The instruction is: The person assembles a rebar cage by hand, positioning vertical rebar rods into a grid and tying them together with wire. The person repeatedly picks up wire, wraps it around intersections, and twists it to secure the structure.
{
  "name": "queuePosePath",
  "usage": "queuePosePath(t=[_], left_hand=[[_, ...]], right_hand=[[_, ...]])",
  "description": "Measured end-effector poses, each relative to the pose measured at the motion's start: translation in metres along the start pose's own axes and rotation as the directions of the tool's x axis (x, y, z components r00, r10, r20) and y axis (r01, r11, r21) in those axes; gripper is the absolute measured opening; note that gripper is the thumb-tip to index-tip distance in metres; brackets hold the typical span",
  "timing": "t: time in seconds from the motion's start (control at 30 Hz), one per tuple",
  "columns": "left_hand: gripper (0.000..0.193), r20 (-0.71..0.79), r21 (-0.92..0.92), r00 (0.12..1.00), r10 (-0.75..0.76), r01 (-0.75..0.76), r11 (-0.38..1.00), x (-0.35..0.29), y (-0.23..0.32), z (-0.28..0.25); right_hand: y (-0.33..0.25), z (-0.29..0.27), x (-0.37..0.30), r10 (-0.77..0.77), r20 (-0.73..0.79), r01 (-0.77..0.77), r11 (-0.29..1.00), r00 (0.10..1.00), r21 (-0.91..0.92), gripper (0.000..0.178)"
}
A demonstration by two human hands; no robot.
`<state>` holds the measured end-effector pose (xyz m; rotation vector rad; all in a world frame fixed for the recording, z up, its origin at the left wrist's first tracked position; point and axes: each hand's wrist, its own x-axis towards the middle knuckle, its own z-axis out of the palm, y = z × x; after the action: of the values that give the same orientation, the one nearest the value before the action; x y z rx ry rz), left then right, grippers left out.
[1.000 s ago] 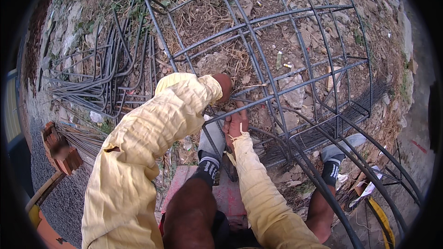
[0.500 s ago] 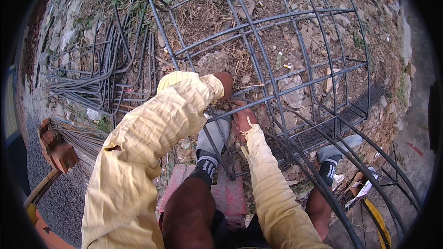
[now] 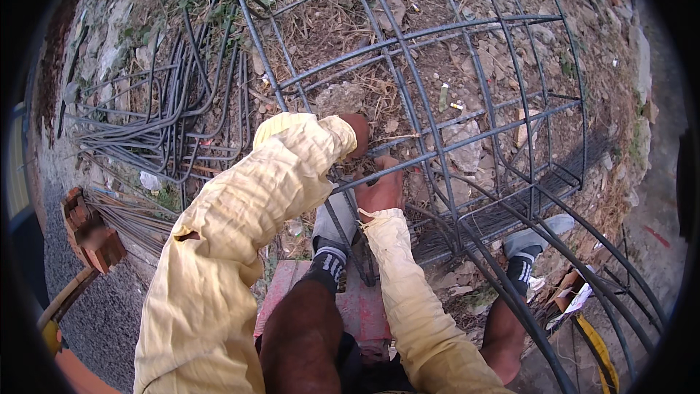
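A cage of dark steel reinforcing bars [image 3: 408, 58] stretches out in front of me, its bars crossing in a grid. My left hand [image 3: 356, 133] reaches to its near left corner; the cream sleeve hides most of it, and its fingers cannot be seen. Close below, my right hand [image 3: 382, 191] is at a bar of the cage, back turned up and fingers curled. Whatever lies in those fingers is hidden. The two hands are close together, above my left grey shoe [image 3: 335, 217].
Bent steel stirrups [image 3: 175, 102] lie heaped on the left, with thin rods [image 3: 131, 211] and broken bricks [image 3: 91, 233] nearer me. A worn red board [image 3: 361, 306] is under my left leg. Long bars [image 3: 510, 299] run toward the lower right, past a bundle of thin wire [image 3: 503, 219].
My right hand has turned so its back faces up, and its wrist has shifted slightly left. My left hand has hardly moved.
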<state>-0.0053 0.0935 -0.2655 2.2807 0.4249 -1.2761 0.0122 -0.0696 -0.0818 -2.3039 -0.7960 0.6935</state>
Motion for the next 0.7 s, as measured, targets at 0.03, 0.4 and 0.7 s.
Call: queuePosePath(t=[0.03, 0.4, 0.7], left_hand=[[0.024, 0.103, 0.031, 0.995, 0.007, -0.011, 0.999, 0.005, 0.001, -0.002], [0.032, 0.358, 0.103, 0.934, -0.018, -0.021, 0.994, -0.062, 0.031, -0.069], [0.029, -0.011, 0.013, 1.0, -0.014, 0.014, 1.0, -0.12, 0.033, -0.075]], right_hand=[[-0.001, -0.001, 0.001, -0.011, 0.025, 0.012, 0.999, 1.0, -0.044, 0.041], [0.01, 0.007, 0.014, -0.071, 0.081, 0.083, 0.984, 0.994, -0.157, 0.02], [-0.002, -0.012, 0.038, -0.033, 0.349, 0.118, 0.967, 0.937, -0.224, 0.021]])
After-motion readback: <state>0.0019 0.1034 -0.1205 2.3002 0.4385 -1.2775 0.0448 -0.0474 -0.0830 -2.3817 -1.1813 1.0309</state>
